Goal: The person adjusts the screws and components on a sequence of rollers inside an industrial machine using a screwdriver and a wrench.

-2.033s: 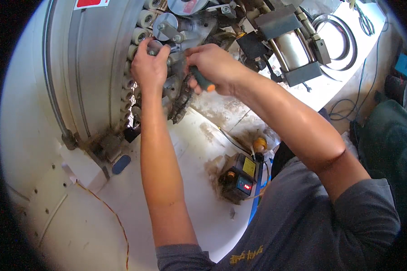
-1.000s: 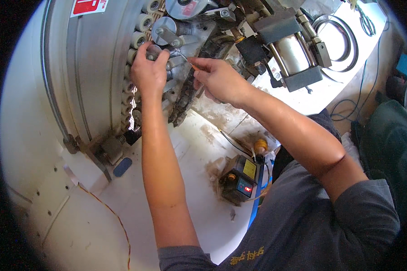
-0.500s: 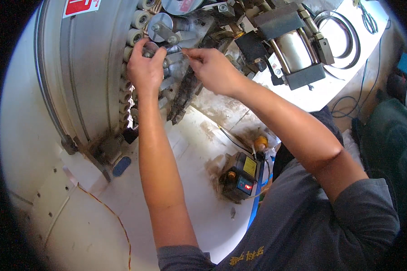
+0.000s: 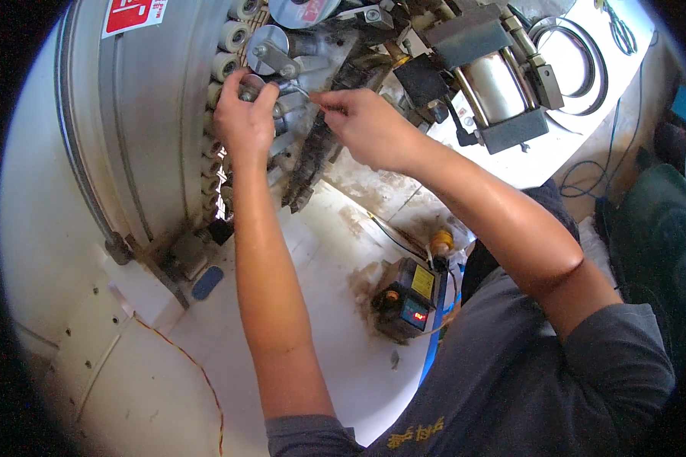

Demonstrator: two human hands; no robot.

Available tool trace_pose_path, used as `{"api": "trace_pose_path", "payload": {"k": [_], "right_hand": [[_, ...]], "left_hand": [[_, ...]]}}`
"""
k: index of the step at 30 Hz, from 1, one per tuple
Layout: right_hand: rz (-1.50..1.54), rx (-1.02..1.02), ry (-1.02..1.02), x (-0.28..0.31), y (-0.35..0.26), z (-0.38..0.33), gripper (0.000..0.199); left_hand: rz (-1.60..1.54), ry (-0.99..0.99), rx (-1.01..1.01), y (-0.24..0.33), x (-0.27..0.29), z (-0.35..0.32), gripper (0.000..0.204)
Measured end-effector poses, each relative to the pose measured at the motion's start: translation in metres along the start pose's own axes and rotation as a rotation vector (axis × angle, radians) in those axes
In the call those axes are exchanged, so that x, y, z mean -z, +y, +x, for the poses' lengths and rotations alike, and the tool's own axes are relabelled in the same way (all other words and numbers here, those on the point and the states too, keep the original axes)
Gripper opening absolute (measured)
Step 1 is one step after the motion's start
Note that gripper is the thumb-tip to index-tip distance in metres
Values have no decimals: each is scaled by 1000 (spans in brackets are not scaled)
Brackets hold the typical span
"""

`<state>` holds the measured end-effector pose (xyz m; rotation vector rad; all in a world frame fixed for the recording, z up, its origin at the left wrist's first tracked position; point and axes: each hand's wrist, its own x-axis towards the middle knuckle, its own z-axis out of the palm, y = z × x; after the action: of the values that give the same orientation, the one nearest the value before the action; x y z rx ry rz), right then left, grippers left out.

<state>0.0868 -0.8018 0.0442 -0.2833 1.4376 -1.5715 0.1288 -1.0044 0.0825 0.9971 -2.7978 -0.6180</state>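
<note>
Fingers and thumb of my left hand are closed around a round metal roller on the machine. My right hand pinches a slim, shiny metal tool, whose exact kind is too small to make out. The tool's far end points left at the metal arms close to the roller. A larger metal disc on a bracket sits just beyond my left fingertips. White rollers run in a column along the curved grey drum. Part of the roller is hidden behind my left hand.
The big grey metal drum stands at left. A black-and-silver cylinder unit is at upper right, near black rings on a white surface. Below lies a dark control box with a red display. A twisted wire hangs lower left.
My right hand has shifted slightly right and down, and the tool has turned a little with it, showing more of its length. My left hand stays at the roller.
</note>
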Motion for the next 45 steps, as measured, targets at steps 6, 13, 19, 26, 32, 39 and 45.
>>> {"api": "trace_pose_path", "payload": {"k": [6,13,19,26,32,39,45], "right_hand": [[144,-139,-70,3,-8,-3,45],[299,-226,-92,4,-16,-9,49],[297,-227,-94,-9,-21,-12,54],[472,-203,-51,-15,-22,1,35],[502,-135,14,-28,-20,9,24],[415,-71,-8,-31,-26,10,23],[315,-72,46,-29,-9,23,31]], "left_hand": [[30,14,3,-1,1,-2,57],[60,66,-26,2,-2,-4,54],[140,69,-100,-3,-2,-6,49],[225,70,-141,-1,-4,-2,46],[230,30,-96,3,-2,-4,46],[193,47,-129,-4,0,-4,47],[211,40,-112,-1,-4,-2,49]]}}
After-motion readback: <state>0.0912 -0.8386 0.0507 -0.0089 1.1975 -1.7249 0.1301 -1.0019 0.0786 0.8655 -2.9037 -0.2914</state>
